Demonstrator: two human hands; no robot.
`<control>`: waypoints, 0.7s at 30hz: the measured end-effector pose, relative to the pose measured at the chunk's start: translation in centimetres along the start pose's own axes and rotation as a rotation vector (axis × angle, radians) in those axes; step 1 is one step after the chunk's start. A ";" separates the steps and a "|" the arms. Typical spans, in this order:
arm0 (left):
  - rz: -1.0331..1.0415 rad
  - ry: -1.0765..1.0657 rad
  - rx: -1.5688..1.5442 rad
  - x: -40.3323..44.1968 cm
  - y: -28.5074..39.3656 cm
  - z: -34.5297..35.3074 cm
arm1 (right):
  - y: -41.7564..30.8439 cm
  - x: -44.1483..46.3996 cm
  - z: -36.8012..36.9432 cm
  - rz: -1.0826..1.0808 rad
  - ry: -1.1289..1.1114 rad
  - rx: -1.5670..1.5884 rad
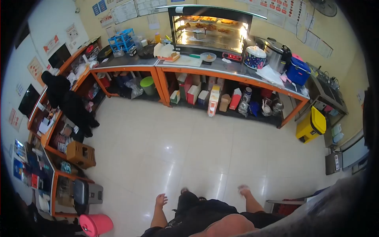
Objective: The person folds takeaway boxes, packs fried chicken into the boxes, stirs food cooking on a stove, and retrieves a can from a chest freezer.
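My left hand [161,199] hangs beside my body over the pale tiled floor [189,150]. Its fingers are apart, and nothing shows in them. On the other side, my right hand [244,190] is held out over the floor, somewhat blurred, with its fingers loosely stretched and no object visible in it. Neither hand touches anything. Across the room, a lit glass food warmer [211,33] with fried food on its shelves stands on a long orange-framed counter [233,68]. A bowl [208,57] and an open takeaway box [164,51] sit in front of it.
A person in black [65,94] leans at the left counter. Near them stand a brown crate [81,155] and a pink bucket [96,225]. Towards the right are a yellow bin [311,124], a blue cooler [298,72] and a floral pot [254,58]. Boxes fill the shelf below the counter.
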State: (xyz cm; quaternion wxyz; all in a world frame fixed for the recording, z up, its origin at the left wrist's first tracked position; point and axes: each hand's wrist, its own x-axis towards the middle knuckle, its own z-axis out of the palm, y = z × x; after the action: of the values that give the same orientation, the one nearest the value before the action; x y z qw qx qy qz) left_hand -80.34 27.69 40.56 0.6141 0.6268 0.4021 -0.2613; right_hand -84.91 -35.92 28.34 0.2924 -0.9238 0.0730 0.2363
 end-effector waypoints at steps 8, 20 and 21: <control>0.106 -0.396 0.405 20.1 21.8 11.3 | -23.9 24.2 -18.2 -0.019 0.317 1.045; 0.128 -0.438 0.315 34.9 52.1 21.1 | -23.8 37.7 -28.5 0.446 0.655 1.139; 0.113 -0.386 0.284 36.1 53.2 21.3 | -23.8 40.5 -30.4 0.482 0.681 1.089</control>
State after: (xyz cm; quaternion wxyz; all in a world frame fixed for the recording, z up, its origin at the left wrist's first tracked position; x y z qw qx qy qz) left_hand -13.40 17.59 38.40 0.5988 0.6668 0.2009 -0.3956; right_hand -30.90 -33.78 42.75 0.6152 -0.6259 0.4728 -0.0793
